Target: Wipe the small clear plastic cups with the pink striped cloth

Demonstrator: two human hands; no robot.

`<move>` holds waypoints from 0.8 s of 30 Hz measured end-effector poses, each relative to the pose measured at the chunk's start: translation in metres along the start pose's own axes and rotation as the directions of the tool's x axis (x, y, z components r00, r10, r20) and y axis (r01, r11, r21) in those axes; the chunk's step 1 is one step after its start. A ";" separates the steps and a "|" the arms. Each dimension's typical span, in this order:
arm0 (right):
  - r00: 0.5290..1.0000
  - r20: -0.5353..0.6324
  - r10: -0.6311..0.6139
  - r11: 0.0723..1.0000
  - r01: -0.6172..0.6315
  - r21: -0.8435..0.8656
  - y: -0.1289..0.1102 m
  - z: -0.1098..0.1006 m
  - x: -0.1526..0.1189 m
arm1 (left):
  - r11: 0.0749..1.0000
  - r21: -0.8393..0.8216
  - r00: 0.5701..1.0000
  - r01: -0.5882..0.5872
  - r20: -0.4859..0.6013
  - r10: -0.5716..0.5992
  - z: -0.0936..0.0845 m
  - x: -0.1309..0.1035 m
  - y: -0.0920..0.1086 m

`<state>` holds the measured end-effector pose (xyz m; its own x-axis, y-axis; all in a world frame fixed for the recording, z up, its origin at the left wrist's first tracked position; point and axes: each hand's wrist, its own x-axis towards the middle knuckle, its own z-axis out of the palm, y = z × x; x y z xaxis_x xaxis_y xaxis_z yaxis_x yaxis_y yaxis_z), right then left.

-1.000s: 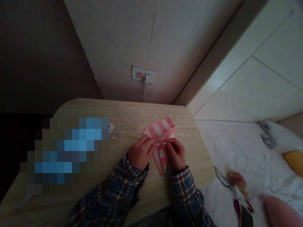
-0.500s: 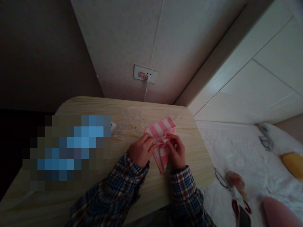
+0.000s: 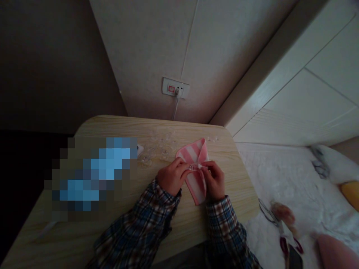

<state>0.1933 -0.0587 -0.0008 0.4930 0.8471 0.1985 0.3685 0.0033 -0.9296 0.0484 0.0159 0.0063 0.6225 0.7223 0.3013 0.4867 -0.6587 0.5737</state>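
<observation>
A pink-and-white striped cloth [image 3: 198,186] lies folded on the wooden table under my fingers. Between my hands, over the middle of the cloth, is a small clear plastic piece [image 3: 193,167]; its exact kind is too small to make out. My left hand [image 3: 172,176] is closed, pinching the left end of that piece. Closed as well, my right hand [image 3: 215,181] pinches at its right end, where the cloth is gathered; the fingertips partly hide the contact. Several clear plastic discs, like suction cups [image 3: 161,144], lie just beyond my left hand.
The wooden table [image 3: 238,194] meets a wall with a socket [image 3: 175,88] and plugged-in cable. Pixelation covers a blue object [image 3: 112,160] at left. Two small clear pieces [image 3: 212,139] sit near the back edge. On the white bedding at right lie red-handled scissors [image 3: 284,244].
The cloth's upper right corner has folded inward, and the clear piece between my fingers shows more plainly. Both hands stay at the cloth; the whole view has shifted slightly.
</observation>
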 end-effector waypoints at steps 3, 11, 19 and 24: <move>1.000 0.000 0.022 0.998 -0.022 0.064 -0.001 0.002 0.000 | 1.000 0.027 1.000 0.007 0.016 -0.008 0.000 0.000 0.000; 0.998 0.027 -0.051 0.988 0.046 0.151 -0.002 0.003 0.003 | 0.999 0.036 0.999 -0.002 0.046 0.001 0.003 -0.001 -0.005; 0.985 0.093 -0.146 0.989 0.144 0.028 -0.006 0.000 0.003 | 0.998 0.062 0.999 0.020 0.024 -0.021 -0.002 -0.001 -0.002; 0.976 0.121 -0.183 0.979 0.193 -0.073 -0.009 -0.002 0.000 | 0.999 0.036 0.999 0.033 -0.036 -0.031 -0.003 0.000 -0.002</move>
<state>0.1913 -0.0599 0.0078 0.3181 0.8902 0.3262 0.5131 0.1277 -0.8488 0.0453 0.0178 0.0078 0.5845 0.7497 0.3103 0.5288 -0.6420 0.5552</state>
